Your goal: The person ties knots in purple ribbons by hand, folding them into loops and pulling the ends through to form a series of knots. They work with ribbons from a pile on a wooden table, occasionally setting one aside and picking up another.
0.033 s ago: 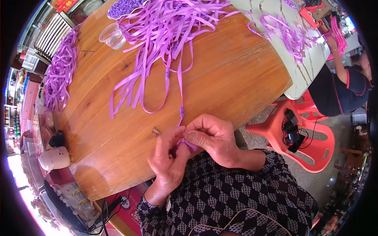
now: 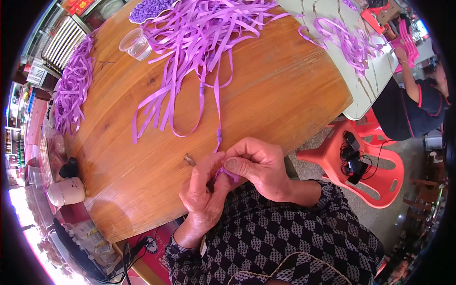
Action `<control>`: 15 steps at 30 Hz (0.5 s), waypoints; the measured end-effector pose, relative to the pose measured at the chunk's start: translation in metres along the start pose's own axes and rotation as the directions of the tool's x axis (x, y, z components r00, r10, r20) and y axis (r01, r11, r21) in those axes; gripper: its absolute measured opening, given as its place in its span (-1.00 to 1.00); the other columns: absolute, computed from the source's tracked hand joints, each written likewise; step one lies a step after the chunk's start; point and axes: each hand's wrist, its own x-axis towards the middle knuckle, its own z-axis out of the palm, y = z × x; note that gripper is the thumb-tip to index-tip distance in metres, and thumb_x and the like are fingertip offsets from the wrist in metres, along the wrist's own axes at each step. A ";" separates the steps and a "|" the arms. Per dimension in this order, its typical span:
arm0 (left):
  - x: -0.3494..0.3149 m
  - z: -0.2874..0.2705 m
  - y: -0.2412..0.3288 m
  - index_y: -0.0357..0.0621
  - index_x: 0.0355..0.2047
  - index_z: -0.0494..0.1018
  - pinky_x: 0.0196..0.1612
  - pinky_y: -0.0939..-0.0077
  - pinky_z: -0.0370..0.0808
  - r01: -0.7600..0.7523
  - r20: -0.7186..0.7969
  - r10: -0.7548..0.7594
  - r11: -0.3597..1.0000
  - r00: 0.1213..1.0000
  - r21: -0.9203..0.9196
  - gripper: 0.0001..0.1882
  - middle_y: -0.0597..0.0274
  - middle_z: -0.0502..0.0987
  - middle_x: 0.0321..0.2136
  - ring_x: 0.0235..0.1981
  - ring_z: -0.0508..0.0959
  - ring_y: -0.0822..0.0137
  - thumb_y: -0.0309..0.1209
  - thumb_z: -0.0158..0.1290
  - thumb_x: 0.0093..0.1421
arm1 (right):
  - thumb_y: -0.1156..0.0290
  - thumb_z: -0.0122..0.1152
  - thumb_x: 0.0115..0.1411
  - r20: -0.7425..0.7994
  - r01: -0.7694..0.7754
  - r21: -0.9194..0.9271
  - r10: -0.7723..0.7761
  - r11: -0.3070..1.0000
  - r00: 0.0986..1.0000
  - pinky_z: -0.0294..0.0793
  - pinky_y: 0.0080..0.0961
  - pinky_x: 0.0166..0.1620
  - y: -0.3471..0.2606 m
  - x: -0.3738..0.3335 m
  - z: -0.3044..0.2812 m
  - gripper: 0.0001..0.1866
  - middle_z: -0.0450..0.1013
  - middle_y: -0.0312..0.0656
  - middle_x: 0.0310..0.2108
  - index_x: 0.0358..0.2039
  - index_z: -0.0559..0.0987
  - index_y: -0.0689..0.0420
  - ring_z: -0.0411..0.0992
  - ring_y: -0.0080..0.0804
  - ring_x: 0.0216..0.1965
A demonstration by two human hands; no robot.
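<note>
Close to my body, at the table's near edge, my left hand [image 2: 205, 190] and my right hand [image 2: 259, 168] meet with fingertips pinched on one purple ribbon [image 2: 218, 107]. A short loop of it shows between the fingers; the very tips hide the rest. From my hands the ribbon runs up across the table to a big tangled heap of purple ribbons [image 2: 190, 42]. Just beyond my fingers, a darker purple bead-like piece [image 2: 219, 133] sits on the ribbon. Small purple pieces [image 2: 151, 9] fill a white-rimmed dish beside the heap.
A clear plastic cup [image 2: 136, 43] stands left of the heap on the wooden table [image 2: 280, 90]. More ribbons [image 2: 73, 88] hang over the left edge; others [image 2: 349, 45] lie on a white table. At right are a red plastic chair [image 2: 332, 147] with black cables and a person [image 2: 413, 104].
Both hands have shifted very slightly, the left one a little to the right. The pinch on the ribbon is the same, and the heap has not moved.
</note>
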 end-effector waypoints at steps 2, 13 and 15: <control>0.000 -0.001 -0.002 -0.34 -0.16 0.40 -0.48 0.64 0.41 -0.182 0.043 0.177 0.963 0.983 0.197 -0.66 0.20 0.51 -0.52 -0.56 0.49 0.46 -0.73 0.03 -0.01 | 0.50 0.12 0.18 -0.025 -0.056 0.055 0.057 0.997 0.998 0.37 -0.74 -0.33 -0.004 0.000 0.000 -0.88 0.42 -0.32 -0.46 -0.34 0.47 0.30 0.34 -0.69 -0.42; 0.004 -0.013 0.011 -0.34 -0.41 0.50 -0.62 0.60 0.33 -0.168 0.091 0.146 0.928 0.985 0.332 -0.87 0.14 0.48 -0.65 -0.71 0.43 0.42 -0.56 0.14 -0.01 | 0.63 0.19 0.08 0.102 -0.077 0.074 0.069 0.994 0.992 0.47 -0.63 -0.22 -0.006 -0.006 -0.009 -0.72 0.39 -0.21 -0.32 -0.18 0.39 0.30 0.41 -0.56 -0.31; 0.009 -0.020 0.014 -0.36 -0.44 0.49 -0.64 0.66 0.30 0.224 0.144 -0.211 0.971 0.967 -0.083 -0.89 0.15 0.48 -0.65 -0.72 0.40 0.47 -0.55 0.14 0.01 | 0.65 0.18 0.07 0.111 -0.088 0.041 0.083 0.995 0.990 0.47 -0.63 -0.21 -0.007 -0.005 -0.014 -0.74 0.39 -0.21 -0.31 -0.20 0.40 0.30 0.41 -0.56 -0.29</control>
